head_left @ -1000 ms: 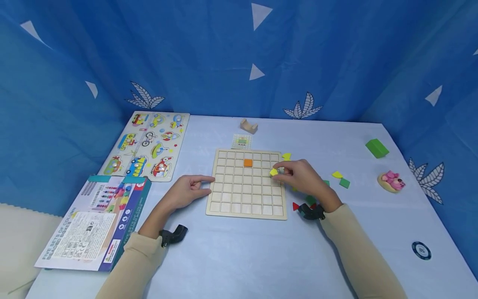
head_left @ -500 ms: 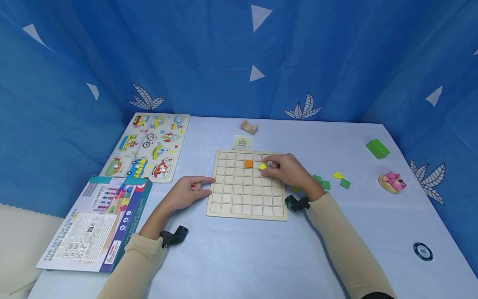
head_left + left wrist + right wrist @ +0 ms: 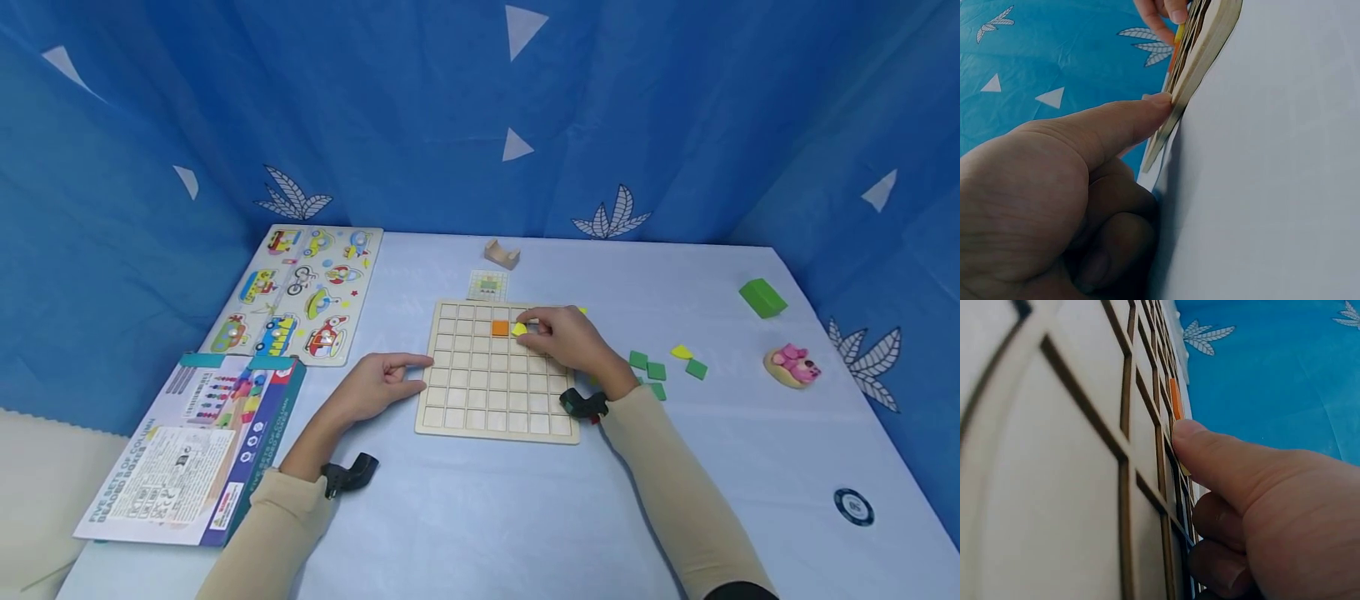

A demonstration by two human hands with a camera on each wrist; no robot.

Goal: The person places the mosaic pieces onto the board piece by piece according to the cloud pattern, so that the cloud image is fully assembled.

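A wooden grid board [image 3: 487, 408] lies on the table with an orange square tile [image 3: 500, 328] in one of its upper cells. Just right of that tile, my right hand [image 3: 558, 337] pinches a small yellow tile [image 3: 519, 330] between thumb and fingers, low over the board. In the right wrist view the thumb hides most of the yellow tile. My left hand [image 3: 378, 385] touches the board's left edge with thumb and forefinger extended; its other fingers are bent under, as the left wrist view shows.
Behind the board stand a small pattern card [image 3: 488, 285] and a wooden holder [image 3: 502, 254]. Several green tiles [image 3: 656, 371] and a yellow piece [image 3: 681, 352] lie to the right. A vehicle puzzle [image 3: 300, 292] and a box [image 3: 180, 467] occupy the left side.
My right hand has carried the yellow tile leftward from the board's right side to the cell beside the orange tile. The left hand stays at the board's edge.
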